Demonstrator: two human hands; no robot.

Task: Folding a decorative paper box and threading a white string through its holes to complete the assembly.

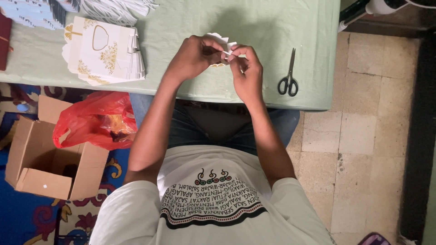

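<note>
Both my hands are raised over the pale green table [272, 27] and pinch one small white paper piece [221, 41] with scalloped edges. My left hand [193, 56] grips its left side with curled fingers. My right hand [245, 68] holds its right edge between thumb and fingertips. Most of the paper is hidden behind my fingers. A stack of flat white cards with gold ornament [104, 50] lies on the table to the left of my hands.
Black-handled scissors [289, 75] lie shut on the table to the right. More white paper sheets [113, 9] sit at the far edge. On the patterned carpet at the left stand an open cardboard box [41, 168] and a red plastic bag [93, 120]. Tiled floor lies right.
</note>
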